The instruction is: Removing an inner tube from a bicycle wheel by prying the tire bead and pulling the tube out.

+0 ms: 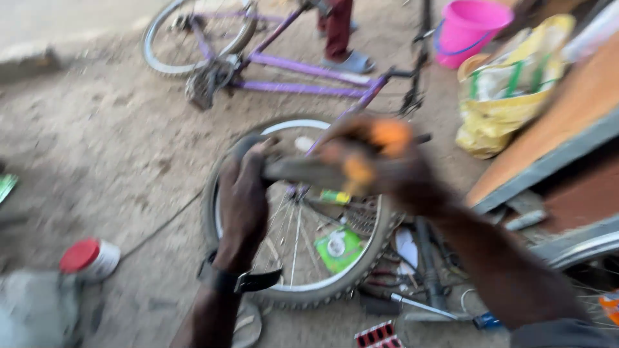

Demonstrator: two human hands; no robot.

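**A limp strip of dark rubber between my two hands**

I hold a dark, flat strip of rubber, likely a piece of inner tube, stretched between both hands above the spoked bicycle wheel with a knobbly grey tyre that lies on the dirt. My left hand, a black watch strap at its wrist, is curled shut around the strip's left end. My right hand pinches the other end; it is blurred, and something orange sits at its fingertips that I cannot make out.

I judge the strip light, soft and floppy, so it needs a grip at both ends to stay taut. It looks dusty rather than slick.

Beyond the wheel stands a purple-framed bicycle. Left of the wheel sits a red-lidded white tin.
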